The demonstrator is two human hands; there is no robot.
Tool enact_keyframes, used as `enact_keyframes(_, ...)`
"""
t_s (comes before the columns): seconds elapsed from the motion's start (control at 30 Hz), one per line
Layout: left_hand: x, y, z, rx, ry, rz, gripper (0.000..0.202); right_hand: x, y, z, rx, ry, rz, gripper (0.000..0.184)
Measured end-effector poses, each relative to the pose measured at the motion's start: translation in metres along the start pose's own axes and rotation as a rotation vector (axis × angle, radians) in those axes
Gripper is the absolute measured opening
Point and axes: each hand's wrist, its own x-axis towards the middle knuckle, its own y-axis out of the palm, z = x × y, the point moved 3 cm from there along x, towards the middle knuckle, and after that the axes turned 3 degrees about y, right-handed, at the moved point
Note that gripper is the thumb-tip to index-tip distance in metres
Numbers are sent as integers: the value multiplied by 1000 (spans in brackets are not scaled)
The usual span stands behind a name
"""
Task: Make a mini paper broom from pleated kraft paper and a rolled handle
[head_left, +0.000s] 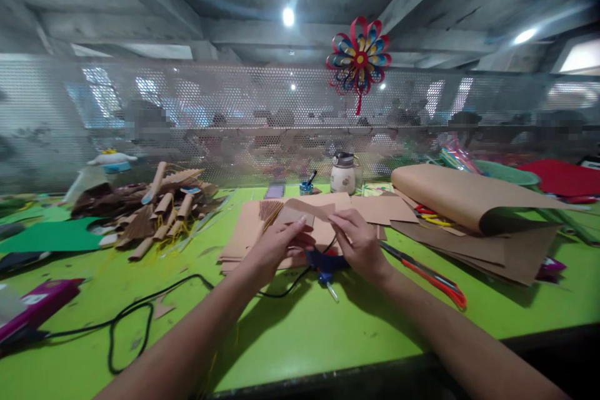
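Between my hands is a piece of brown kraft paper (307, 207), curved along its length. My left hand (284, 240) grips its left part, the thumb on top and the fingers curled beneath. At its right end, the thumb and fingers of my right hand (359, 240) pinch the paper. Under and behind them lie stacked brown paper sheets (244, 225), with a pleated paper fan (269, 215) on the left. Just below my hands, a blue glue gun (327, 262) with a clear glue stick rests on the green table, partly hidden by my right hand.
A utility knife with red-orange handle (443, 284) lies right of my right forearm. Large kraft sheets (450, 194) are folded at the right. Rolled paper pieces (164, 203) are heaped at the left. A black cord (154, 297) crosses the table (281, 350). A jug (343, 175) stands behind.
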Motion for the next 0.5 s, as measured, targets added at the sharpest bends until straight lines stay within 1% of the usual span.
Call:
enact_keyframes(0.07,2,7,-1,-249,-31,-9,50,-2,1,3,-16,-57,53,34)
enact_keyframes(0.1,3,7,-2,-326,-21,-42,49,-2,2,4,-28,-83,76,37)
enact_keyframes(0.13,3,5,-1,-354,10,-92,51,-3,2,5,-38,-105,92,39)
enact_keyframes(0.17,4,1,0,-358,53,-138,57,-3,2,5,-44,-119,104,41)
enact_keyframes(0.23,3,-7,3,-343,145,-209,78,-4,2,7,-32,-114,99,41)
enact_keyframes(0.27,2,-11,6,-337,185,-232,85,-3,2,8,-16,-95,81,40)
enact_keyframes(0.33,1,-17,11,-335,249,-267,89,-3,1,7,29,-15,15,39)
enact_keyframes(0.4,1,-20,14,-350,272,-299,88,-2,0,5,119,119,-49,39)
enact_keyframes(0.43,2,-20,16,-362,265,-304,88,-2,0,2,195,206,-53,40)
enact_keyframes(0.5,3,-18,18,-381,222,-300,87,-2,0,-3,401,389,-14,34)
